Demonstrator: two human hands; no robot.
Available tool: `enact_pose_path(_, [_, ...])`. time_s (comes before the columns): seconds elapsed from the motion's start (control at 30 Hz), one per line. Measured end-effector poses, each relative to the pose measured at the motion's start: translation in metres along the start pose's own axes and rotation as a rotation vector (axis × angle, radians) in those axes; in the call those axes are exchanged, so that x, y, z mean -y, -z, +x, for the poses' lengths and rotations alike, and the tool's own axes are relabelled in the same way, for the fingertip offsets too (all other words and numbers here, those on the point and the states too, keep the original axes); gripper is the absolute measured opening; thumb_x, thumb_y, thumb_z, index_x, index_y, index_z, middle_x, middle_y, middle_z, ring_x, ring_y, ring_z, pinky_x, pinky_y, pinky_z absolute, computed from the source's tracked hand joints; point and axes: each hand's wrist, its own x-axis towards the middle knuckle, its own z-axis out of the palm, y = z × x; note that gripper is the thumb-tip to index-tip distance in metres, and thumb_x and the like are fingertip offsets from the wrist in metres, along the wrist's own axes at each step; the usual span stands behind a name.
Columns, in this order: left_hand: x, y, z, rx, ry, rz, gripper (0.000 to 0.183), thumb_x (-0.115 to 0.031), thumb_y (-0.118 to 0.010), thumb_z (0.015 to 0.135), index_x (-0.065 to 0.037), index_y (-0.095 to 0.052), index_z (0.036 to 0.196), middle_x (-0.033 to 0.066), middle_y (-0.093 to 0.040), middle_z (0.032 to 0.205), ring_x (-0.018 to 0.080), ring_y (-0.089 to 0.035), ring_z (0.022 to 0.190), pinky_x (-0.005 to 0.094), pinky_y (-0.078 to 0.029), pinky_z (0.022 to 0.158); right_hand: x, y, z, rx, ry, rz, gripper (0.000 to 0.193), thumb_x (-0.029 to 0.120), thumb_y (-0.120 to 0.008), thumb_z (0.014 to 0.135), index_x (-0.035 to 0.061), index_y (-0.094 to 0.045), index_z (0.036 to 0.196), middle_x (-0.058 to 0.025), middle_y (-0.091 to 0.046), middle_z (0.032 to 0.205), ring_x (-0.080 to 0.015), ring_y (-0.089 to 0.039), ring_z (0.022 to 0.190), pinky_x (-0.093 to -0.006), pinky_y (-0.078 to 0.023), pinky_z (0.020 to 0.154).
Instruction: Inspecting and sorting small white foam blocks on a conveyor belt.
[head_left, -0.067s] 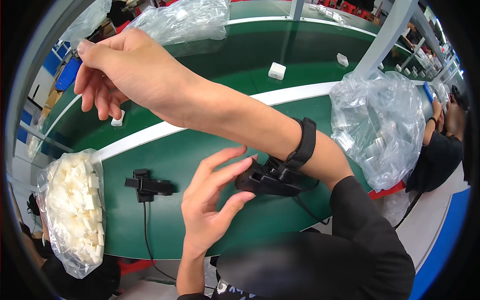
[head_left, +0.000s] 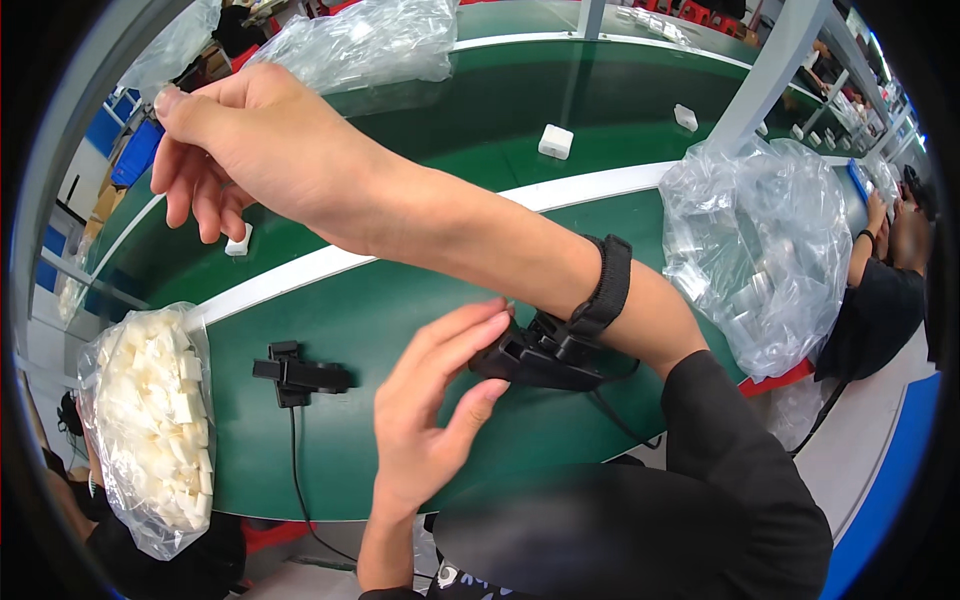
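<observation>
My right arm reaches from the lower right across the table to the upper left. At its end my right hand [head_left: 250,150] hangs in the air, fingers loosely bent and apart, with nothing visible in it. A black strap [head_left: 606,290] circles the right forearm and carries a black box-shaped device [head_left: 540,362] with a cable. My left hand [head_left: 430,410] has its fingers on the top edge of this device and its thumb at the lower edge, holding its near end. Left of that hand, a second black device [head_left: 298,375] with a cable lies on the green table [head_left: 330,460].
A clear bag of cream-white plastic parts [head_left: 155,420] stands at the left. Another clear bag [head_left: 755,250] sits at the right, near a co-worker's arm [head_left: 868,240]. White blocks [head_left: 555,142] lie on the green belt [head_left: 480,140] beyond a white rail [head_left: 600,186]. A grey post [head_left: 770,80] rises at the right.
My left hand has shifted slightly right against the strapped device, and its fingers have drawn closer together. My right arm has hardly moved.
</observation>
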Motion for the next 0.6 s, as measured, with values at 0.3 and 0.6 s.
enact_pose_path(0.3, [0.017, -0.038, -0.015, -0.148, -0.137, 0.076, 0.036, 0.013, -0.062, 0.09, 0.005, -0.05, 0.123, 0.0311, -0.05, 0.137, 0.0375, -0.061, 0.118, 0.0428, -0.054, 0.098, -0.002, 0.012, 0.004, -0.006, 0.077, -0.079, 0.045, 0.032, -0.046, 0.105, -0.0016, -0.066, 0.084, -0.0107, -0.068, 0.072, -0.0137, -0.063, 0.056, -0.025, -0.049, 0.052])
enact_pose_path(0.6, [0.037, -0.086, -0.008, -0.405, -0.193, 0.022, 0.064, 0.014, -0.073, 0.081, -0.002, -0.038, 0.132, 0.0298, -0.039, 0.146, 0.0305, -0.048, 0.132, 0.0381, -0.052, 0.102, 0.007, 0.026, 0.01, -0.082, 0.009, -0.168, 0.036, 0.032, -0.049, 0.105, 0.004, -0.066, 0.091, -0.0042, -0.067, 0.078, -0.0075, -0.06, 0.061, -0.0215, -0.046, 0.054])
